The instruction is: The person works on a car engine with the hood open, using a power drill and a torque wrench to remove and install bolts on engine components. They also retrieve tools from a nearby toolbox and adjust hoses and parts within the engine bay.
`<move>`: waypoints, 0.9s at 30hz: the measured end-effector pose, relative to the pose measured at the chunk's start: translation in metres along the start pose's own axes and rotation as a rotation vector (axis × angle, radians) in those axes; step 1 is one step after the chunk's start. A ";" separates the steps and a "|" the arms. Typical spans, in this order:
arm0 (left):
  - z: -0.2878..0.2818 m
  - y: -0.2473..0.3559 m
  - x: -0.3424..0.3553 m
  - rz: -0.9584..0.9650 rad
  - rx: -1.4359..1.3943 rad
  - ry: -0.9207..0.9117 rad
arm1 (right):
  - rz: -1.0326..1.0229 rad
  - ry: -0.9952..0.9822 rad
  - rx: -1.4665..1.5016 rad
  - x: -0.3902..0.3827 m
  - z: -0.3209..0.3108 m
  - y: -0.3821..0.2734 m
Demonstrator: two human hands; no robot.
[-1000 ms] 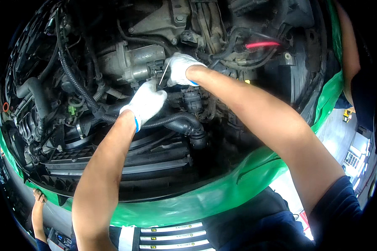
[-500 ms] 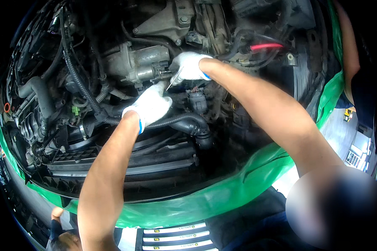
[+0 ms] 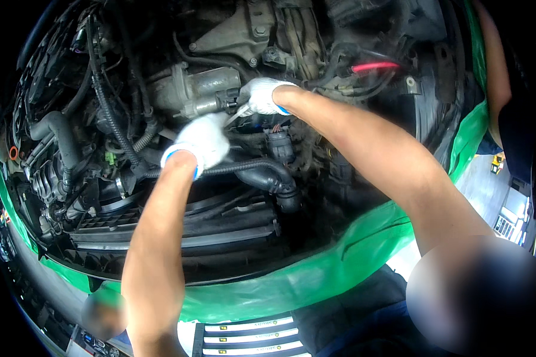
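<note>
My left hand point(image 3: 201, 140), in a white knit glove with blue cuff, is closed and slightly blurred below a metal cylindrical housing point(image 3: 208, 81); whatever its fingers hold is hidden. My right hand point(image 3: 261, 95), gloved alike, grips a thin metal tool point(image 3: 237, 117) to the right of the housing, with the tool slanting down toward my left hand. A dark connector point(image 3: 226, 97) sits at the housing's end, beside my right fingers. Below and right of them is a black plug with wires point(image 3: 280, 144).
The engine bay holds hoses point(image 3: 65, 149), a red cable point(image 3: 372, 66) and a radiator support point(image 3: 173, 241). Green protective sheeting point(image 3: 262, 294) lines the car's edge. Another person's arm point(image 3: 495, 71) is at the right; a blurred person point(image 3: 104, 314) is at lower left.
My left hand has shifted down and leftward since half a second ago, its forearm more upright. The thin tool lies at a flatter slant than one second ago. My right hand stays near the housing.
</note>
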State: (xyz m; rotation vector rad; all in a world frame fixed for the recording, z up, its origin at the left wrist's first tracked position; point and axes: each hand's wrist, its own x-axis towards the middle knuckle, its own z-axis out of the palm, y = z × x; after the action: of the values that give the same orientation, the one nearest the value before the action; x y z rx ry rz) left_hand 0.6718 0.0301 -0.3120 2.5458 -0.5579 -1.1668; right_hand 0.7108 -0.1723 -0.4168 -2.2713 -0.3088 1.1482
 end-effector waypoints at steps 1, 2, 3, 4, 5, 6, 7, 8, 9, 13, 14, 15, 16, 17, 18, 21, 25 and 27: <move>-0.006 -0.004 -0.009 -0.054 -0.011 0.112 | 0.002 0.012 -0.026 -0.004 0.000 -0.009; -0.011 -0.011 -0.015 0.013 -0.075 0.292 | 0.015 0.038 -0.055 -0.011 -0.003 -0.013; -0.026 -0.016 -0.015 -0.011 -0.090 0.265 | 0.027 0.059 -0.081 -0.015 -0.004 -0.013; -0.037 -0.018 -0.019 -0.054 -0.098 0.295 | 0.063 -0.007 -0.048 -0.015 -0.007 -0.013; -0.045 -0.024 -0.018 -0.039 -0.156 0.319 | 0.086 0.023 -0.035 -0.015 -0.006 -0.013; -0.050 -0.029 -0.022 -0.038 -0.177 0.361 | 0.090 0.011 -0.057 -0.014 -0.006 -0.016; -0.054 -0.032 -0.025 -0.037 -0.197 0.402 | 0.094 -0.001 -0.078 -0.014 -0.006 -0.019; -0.058 -0.032 -0.028 -0.022 -0.126 0.427 | 0.099 0.007 -0.103 -0.013 -0.007 -0.023; -0.060 -0.033 -0.031 -0.008 -0.054 0.450 | 0.105 0.015 -0.128 -0.013 -0.006 -0.026; -0.067 -0.014 -0.039 0.018 -0.159 0.399 | 0.134 0.046 -0.261 -0.011 -0.002 -0.028; -0.060 -0.020 -0.038 0.111 0.026 0.561 | 0.114 0.070 -0.263 -0.012 -0.002 -0.029; -0.059 -0.026 -0.035 0.098 0.025 0.509 | 0.129 -0.036 -0.284 -0.011 -0.007 -0.034; -0.059 -0.032 -0.032 0.085 0.025 0.456 | 0.132 -0.045 -0.299 -0.010 -0.007 -0.035; -0.062 -0.031 -0.034 0.077 0.024 0.406 | 0.138 -0.050 -0.315 -0.009 -0.008 -0.036; -0.061 -0.029 -0.037 0.050 0.045 0.416 | 0.135 -0.032 -0.341 -0.010 -0.007 -0.038; -0.063 -0.026 -0.043 0.040 0.040 0.411 | 0.094 0.010 -0.368 -0.012 -0.003 -0.034; -0.067 -0.024 -0.046 0.108 0.130 0.439 | 0.101 0.168 -0.446 -0.025 0.011 -0.035; -0.073 -0.027 -0.047 0.138 0.153 0.519 | 0.177 0.089 -0.469 -0.033 0.004 -0.051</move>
State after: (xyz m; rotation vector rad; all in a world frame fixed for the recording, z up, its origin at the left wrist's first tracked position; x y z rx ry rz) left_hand 0.7054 0.0820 -0.2460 2.7312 -0.6904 -0.3989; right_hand 0.6897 -0.1437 -0.3667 -2.7991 -0.3797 1.1478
